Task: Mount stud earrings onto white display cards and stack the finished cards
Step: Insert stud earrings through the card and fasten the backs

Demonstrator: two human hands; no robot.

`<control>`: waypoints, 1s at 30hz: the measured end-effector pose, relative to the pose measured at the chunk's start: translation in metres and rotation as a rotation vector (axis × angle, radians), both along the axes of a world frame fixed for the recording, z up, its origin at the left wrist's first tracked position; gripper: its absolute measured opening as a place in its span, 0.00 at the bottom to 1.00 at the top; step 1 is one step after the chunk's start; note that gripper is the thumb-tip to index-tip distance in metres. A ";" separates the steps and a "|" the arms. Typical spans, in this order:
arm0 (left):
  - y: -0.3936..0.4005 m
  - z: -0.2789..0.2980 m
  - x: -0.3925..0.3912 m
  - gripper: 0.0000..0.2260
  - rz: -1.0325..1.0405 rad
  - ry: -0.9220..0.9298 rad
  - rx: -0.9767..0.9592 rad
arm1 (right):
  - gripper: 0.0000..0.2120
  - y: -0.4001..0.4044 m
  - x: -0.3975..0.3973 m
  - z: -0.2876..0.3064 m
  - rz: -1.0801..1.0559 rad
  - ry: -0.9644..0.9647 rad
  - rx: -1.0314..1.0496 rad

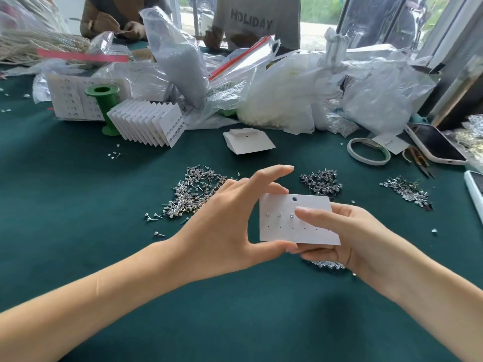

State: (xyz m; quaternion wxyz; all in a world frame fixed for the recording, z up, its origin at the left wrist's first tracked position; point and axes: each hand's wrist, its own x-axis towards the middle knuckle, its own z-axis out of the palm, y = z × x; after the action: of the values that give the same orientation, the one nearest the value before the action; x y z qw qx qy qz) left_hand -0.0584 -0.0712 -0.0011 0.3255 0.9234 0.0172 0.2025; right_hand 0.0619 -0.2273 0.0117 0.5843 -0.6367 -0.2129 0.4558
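mid-mounting: three studs sit in our flat white paper display card.
our left hand pinches its edges, right hand grips with thumb on top; next stud must come from the loose silver stud pile.

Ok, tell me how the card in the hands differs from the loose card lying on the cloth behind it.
The held card is gripped by both the left hand and the right hand, off the cloth; the loose card lies untouched. The held card carries three studs in its top row, with empty holes below; the loose card shows no studs. The held card looks flat; the loose card has a folded flap at its top. Both are white with a hang hole.
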 end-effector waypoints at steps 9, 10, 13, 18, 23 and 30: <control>-0.009 -0.002 0.014 0.36 -0.047 -0.115 0.182 | 0.16 -0.009 0.007 -0.008 -0.101 -0.076 0.041; -0.009 -0.002 0.016 0.36 -0.049 -0.130 0.186 | 0.17 -0.009 0.007 -0.008 -0.113 -0.087 0.058; -0.005 -0.001 0.024 0.37 -0.031 -0.158 0.199 | 0.15 -0.008 0.012 -0.008 -0.219 -0.125 0.150; 0.006 -0.010 0.031 0.21 0.062 -0.116 0.151 | 0.07 -0.012 0.026 -0.010 -0.447 -0.219 0.295; 0.001 -0.025 0.028 0.02 -0.051 -0.028 0.264 | 0.08 -0.012 0.025 -0.022 -0.498 -0.270 0.314; -0.004 -0.029 0.028 0.03 -0.097 0.024 0.200 | 0.07 -0.013 0.019 -0.025 -0.483 -0.364 0.375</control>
State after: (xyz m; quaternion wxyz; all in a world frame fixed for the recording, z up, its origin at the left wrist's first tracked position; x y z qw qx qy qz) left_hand -0.0304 -0.0747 -0.0300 0.2408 0.9534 -0.0438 0.1763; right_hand 0.0807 -0.2402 -0.0136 0.7346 -0.6210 -0.2368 0.1365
